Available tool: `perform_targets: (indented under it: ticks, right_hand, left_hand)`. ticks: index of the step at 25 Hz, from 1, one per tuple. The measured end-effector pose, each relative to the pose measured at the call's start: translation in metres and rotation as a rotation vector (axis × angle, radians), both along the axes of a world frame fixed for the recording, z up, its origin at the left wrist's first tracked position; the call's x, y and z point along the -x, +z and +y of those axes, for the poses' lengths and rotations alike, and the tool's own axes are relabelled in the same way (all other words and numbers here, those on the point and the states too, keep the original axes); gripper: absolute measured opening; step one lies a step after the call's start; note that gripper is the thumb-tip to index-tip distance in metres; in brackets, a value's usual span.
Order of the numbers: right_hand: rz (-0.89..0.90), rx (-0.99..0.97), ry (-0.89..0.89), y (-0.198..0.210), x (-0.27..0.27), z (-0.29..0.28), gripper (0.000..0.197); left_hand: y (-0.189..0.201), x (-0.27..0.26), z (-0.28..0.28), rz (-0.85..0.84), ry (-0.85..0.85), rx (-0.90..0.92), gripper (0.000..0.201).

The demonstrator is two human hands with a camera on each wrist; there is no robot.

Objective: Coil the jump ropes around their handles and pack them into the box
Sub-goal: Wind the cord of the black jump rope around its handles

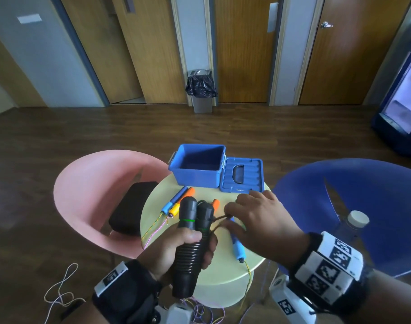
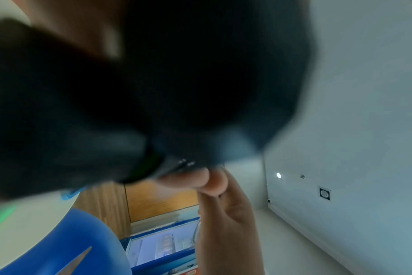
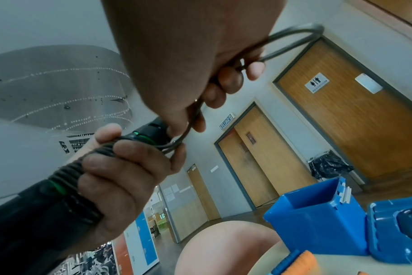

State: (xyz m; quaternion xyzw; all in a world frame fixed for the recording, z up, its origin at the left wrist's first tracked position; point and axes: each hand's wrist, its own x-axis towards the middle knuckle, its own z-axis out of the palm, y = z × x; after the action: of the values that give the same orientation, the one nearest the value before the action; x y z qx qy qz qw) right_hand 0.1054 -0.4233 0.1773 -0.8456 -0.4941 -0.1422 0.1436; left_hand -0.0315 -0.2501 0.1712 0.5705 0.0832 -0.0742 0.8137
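Observation:
My left hand [image 1: 188, 251] grips two black jump-rope handles [image 1: 193, 218] held side by side above the round table, with black rope coiled around their lower part [image 1: 190, 256]. Both handles carry a green ring. My right hand [image 1: 253, 220] pinches a loop of the same black rope [image 3: 292, 39] just right of the handles. In the left wrist view the handles [image 2: 106, 111] fill the frame as a dark blur. The open blue box [image 1: 197, 167] stands empty at the table's far side, its lid [image 1: 243, 175] lying beside it.
Colourful handles [image 1: 176, 202] with thin cords lie on the pale round table [image 1: 223, 270]; another blue handle [image 1: 237, 247] lies under my right hand. A pink chair [image 1: 87, 195] with a black case [image 1: 132, 206] is left, a blue chair [image 1: 363, 206] right. Cords [image 1: 59, 293] trail on the floor.

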Motion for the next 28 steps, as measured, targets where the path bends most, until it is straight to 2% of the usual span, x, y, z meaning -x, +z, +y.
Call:
perform_targets:
  ticks: [2, 5, 7, 10, 12, 15, 18, 20, 23, 26, 28]
  right_hand:
    - [-0.029, -0.083, -0.031, 0.000, -0.008, -0.002, 0.040]
    - [-0.083, -0.147, -0.040, 0.006, -0.014, -0.005, 0.040]
    - [-0.133, -0.165, -0.043, 0.010, -0.013, -0.010, 0.041]
    - [-0.176, -0.196, -0.045, 0.014, -0.013, -0.016, 0.044]
    - [-0.193, -0.203, -0.047, 0.015, -0.011, -0.018, 0.043]
    - [-0.208, -0.200, -0.046, 0.017, -0.011, -0.018, 0.042]
    - [-0.257, -0.192, -0.034, 0.020, -0.015, -0.015, 0.041]
    - [-0.291, -0.171, 0.010, 0.024, -0.019, -0.013, 0.038]
    - [-0.373, -0.171, 0.184, 0.039, -0.025, -0.008, 0.034]
    - [-0.479, -0.192, 0.365, 0.061, -0.031, 0.003, 0.035]
    - [-0.383, -0.190, 0.395, 0.066, -0.044, 0.010, 0.035]
  left_hand:
    - [-0.004, -0.001, 0.001, 0.064, 0.111, -0.021, 0.055]
    - [-0.006, -0.004, 0.002, 0.165, 0.245, -0.077, 0.056]
    - [-0.006, -0.007, 0.002, 0.174, 0.263, -0.151, 0.060]
    - [-0.006, -0.009, 0.006, 0.173, 0.268, -0.185, 0.049]
    - [-0.007, -0.007, 0.008, 0.174, 0.212, -0.193, 0.046]
    - [-0.011, -0.002, 0.004, 0.174, 0.169, -0.119, 0.047]
    - [-0.007, -0.001, -0.003, 0.159, 0.225, -0.009, 0.046]
    - [-0.005, -0.003, -0.004, 0.128, 0.229, -0.037, 0.048]
    - [-0.001, -0.004, -0.001, 0.136, 0.139, -0.125, 0.048]
    - [0.005, 0.000, -0.003, 0.198, -0.116, -0.069, 0.045]
    - [0.011, 0.004, -0.005, 0.133, -0.164, 0.004, 0.041]
